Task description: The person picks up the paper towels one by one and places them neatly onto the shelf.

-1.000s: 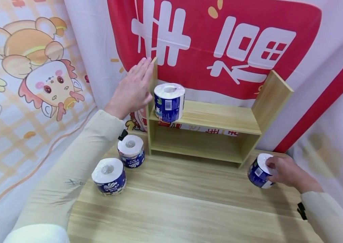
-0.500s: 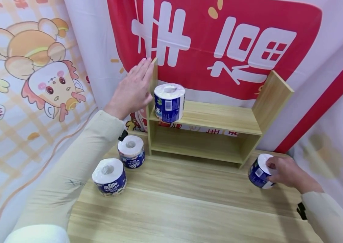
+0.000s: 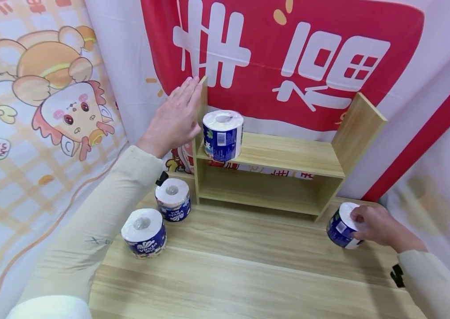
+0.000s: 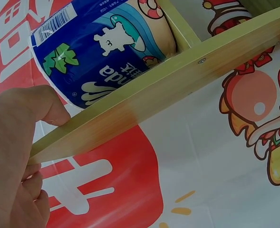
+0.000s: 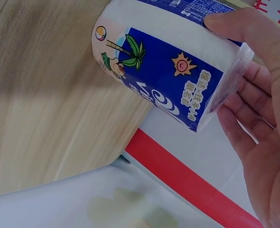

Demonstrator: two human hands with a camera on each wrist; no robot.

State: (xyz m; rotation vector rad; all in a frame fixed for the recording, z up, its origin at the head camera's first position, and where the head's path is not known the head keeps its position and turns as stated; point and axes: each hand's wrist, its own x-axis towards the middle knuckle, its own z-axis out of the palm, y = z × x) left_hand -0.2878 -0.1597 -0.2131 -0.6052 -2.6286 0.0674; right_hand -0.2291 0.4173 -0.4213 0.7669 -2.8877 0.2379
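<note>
- Behind everything, a red-and-white printed fabric backdrop (image 3: 264, 17).
- Below it, a wood-grain table (image 3: 225, 274).
- At its back, a wooden shelf unit (image 3: 284, 153).
- Left hand (image 3: 174, 117), pinching the unit's left side panel between thumb and fingers.
- Right hand (image 3: 376, 226), pinching the top of a Vinda toilet roll (image 3: 340, 228) right of the unit.
- Second roll (image 3: 222, 137), upright on the upper board, just beside the left panel.
- Front roll (image 3: 143, 232) and rear roll (image 3: 173, 201), upright on the table's left.

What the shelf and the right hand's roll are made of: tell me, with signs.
Shelf: seemingly wood or wood-look board, smooth and satin; pale streaky grain shows, solid or veneer unclear.
Roll: probably white paper in printed plastic film, fairly glossy; clear, shiny wrinkles show at its end.
</note>
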